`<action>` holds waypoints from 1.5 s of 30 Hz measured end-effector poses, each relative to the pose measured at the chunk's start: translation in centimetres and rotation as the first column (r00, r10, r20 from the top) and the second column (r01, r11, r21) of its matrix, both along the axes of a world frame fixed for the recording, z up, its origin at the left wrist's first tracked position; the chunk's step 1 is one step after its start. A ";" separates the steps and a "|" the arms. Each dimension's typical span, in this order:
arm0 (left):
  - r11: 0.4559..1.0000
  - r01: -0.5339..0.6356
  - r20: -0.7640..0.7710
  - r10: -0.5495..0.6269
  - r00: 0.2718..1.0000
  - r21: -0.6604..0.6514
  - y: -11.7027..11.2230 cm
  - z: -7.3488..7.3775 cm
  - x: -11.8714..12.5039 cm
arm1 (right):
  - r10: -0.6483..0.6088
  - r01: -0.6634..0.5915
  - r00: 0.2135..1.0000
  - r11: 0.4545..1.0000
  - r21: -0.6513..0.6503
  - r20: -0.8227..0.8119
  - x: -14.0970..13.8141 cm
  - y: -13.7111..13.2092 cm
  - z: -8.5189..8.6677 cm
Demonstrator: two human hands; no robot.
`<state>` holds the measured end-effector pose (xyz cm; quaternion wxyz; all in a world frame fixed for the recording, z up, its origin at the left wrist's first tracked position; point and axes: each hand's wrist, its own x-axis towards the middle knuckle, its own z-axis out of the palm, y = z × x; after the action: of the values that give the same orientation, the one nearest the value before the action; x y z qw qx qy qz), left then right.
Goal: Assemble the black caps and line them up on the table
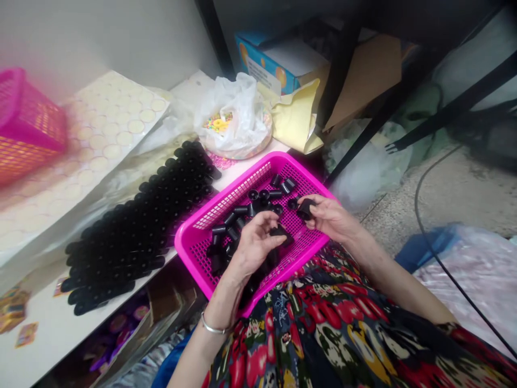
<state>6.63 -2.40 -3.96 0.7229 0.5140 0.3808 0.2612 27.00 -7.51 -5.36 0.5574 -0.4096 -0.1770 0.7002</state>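
A white tabletop [48, 328] is seen to the left of both hands, and on it, well away from the grips, a large white sheet of round pale stickers [109, 129] is laid. Nearer to the hands, just left of the basket, a broad bed of black plastic caps packed upright in close rows [141, 231] is spread across the table. A blurred pink mesh basket [28, 124] is seen at the far left edge. Beyond the hands, a crumpled white plastic bag over a round patterned tin [236, 121] is set, with a blue cardboard box [266, 64] behind it.

Directly under both hands, a bright pink perforated plastic basket [197, 237] is propped between the table edge and a lap covered in dark floral cloth [323, 334]. Loose short black plastic tubes and caps [238, 215] are scattered over its floor, mostly ahead of and to the left of the fingers.

The left hand [252, 245], with a thin silver bangle [214, 327] on its wrist, is held low over the basket; its thumb and fingertips are pressed together on a small black plastic piece [281, 233], which is gripped at the fingertips just above the basket floor. The right hand [331, 215] is held just beside it, to the right, and a second small black cap [305, 208] is pinched between its thumb and curled fingers, above the basket's right side. The two held pieces are near each other but apart.
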 end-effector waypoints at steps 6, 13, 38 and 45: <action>0.982 -0.187 -0.115 0.183 0.976 -0.026 -0.4 0.5 -0.6 | -0.172 0.177 0.940 0.984 0.009 0.295 0.7 0.3 0.0; 0.989 -0.146 -0.092 0.143 0.985 -0.025 -0.8 1.0 -1.3 | -0.299 0.295 0.837 0.952 0.084 0.458 2.7 0.0 -0.2; 0.526 0.768 -0.872 -0.098 0.480 0.365 -1.2 -0.5 0.0 | 0.063 -0.744 -0.244 0.628 -0.229 0.968 0.2 0.7 1.5; 0.627 0.654 -0.816 -0.051 0.576 0.423 -1.5 -1.6 -1.6 | 0.130 -0.757 -0.525 0.380 -0.532 0.841 -3.0 2.6 1.8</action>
<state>5.00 -3.89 -5.55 0.2941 0.8724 0.3903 -0.0141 23.95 -4.91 -3.60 -0.1505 -0.4598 -0.8359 0.2595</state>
